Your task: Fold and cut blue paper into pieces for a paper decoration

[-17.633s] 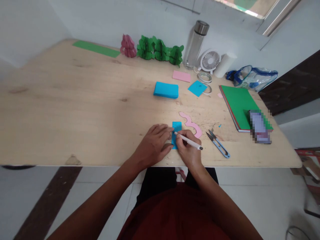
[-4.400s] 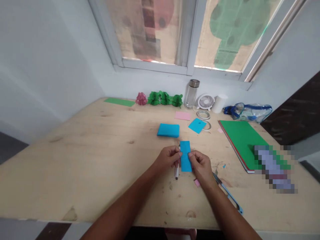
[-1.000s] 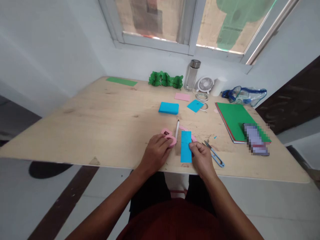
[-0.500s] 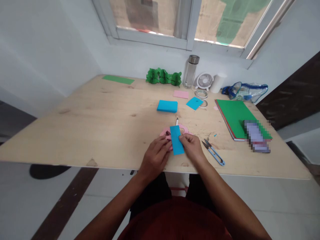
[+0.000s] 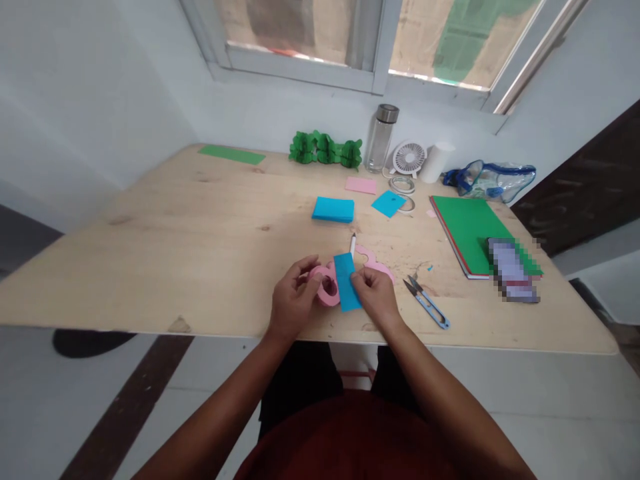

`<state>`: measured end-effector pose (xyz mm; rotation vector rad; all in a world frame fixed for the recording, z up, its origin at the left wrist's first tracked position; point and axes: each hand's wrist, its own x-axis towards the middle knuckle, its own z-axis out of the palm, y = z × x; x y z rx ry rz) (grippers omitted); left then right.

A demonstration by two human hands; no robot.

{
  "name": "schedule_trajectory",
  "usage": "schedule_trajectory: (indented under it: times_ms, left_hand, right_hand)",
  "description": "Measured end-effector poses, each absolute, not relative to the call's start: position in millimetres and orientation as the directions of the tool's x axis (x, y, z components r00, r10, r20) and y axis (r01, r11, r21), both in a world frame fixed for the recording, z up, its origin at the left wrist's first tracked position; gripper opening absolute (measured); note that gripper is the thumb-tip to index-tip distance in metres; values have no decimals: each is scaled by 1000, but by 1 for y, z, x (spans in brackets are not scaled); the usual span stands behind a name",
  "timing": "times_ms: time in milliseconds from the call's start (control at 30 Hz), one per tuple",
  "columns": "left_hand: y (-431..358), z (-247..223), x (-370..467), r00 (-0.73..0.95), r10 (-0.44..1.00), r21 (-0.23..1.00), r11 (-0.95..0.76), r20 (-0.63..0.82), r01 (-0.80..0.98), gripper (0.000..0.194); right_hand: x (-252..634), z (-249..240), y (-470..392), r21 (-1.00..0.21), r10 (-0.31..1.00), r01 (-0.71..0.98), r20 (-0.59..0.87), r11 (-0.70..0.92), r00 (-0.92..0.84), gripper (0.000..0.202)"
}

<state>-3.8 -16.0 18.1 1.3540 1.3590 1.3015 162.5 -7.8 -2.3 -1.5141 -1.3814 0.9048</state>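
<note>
My right hand (image 5: 377, 293) pinches the right edge of a blue paper strip (image 5: 345, 267) between thumb and fingertips. Curled around the left end of a pink paper cut-out (image 5: 327, 300), my left hand (image 5: 293, 297) has its thumb on top. The cut-out has rounded loops with openings, and the blue strip covers its middle. Behind the strip lies a white pen (image 5: 353, 245), its dark tip pointing away from me. Blue-handled thread snips (image 5: 433, 310) lie on the table to the right of my right hand, blades apart.
Farther back lie a blue paper stack (image 5: 333, 210), a blue square (image 5: 389, 204), pink paper (image 5: 361, 185) and tape rolls (image 5: 402, 185). Green paper garland (image 5: 325, 149), a bottle (image 5: 381, 140) and a fan (image 5: 409, 159) line the wall. A phone (image 5: 510, 267) rests on a green folder (image 5: 465, 227).
My left hand has shifted left and opened its fingers around the pink cut-out's end, uncovering its loop. The blue strip has moved slightly left with my right hand.
</note>
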Motion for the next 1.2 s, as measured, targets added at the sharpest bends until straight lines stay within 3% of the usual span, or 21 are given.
schedule_trajectory:
  times_ms: [133, 467, 700, 933, 1200]
  left_hand:
    - [-20, 21, -5, -92, 996, 985, -5, 21, 173, 40]
    - [-22, 37, -17, 102, 969, 974, 225, -225, 9, 75]
    - [-13, 32, -20, 91, 973, 977, 212, -210, -8, 61]
    - [-15, 32, -18, 97, 973, 975, 216, -211, -50, 58]
    - [-31, 38, -9, -146, 978, 984, 137, -152, -110, 62]
  right_hand:
    - [162, -3, -10, -926, 990, 377, 52, -1, 130, 27]
    - [161, -3, -20, -923, 994, 385, 24, -18, 105, 24]
    - [157, 3, -27, -927, 996, 376, 28, -8, 89, 30]
    - [155, 6, -31, -936, 996, 353, 28, -5, 88, 28]
    - [161, 14, -35, -934, 988, 357, 54, 0, 142, 27]
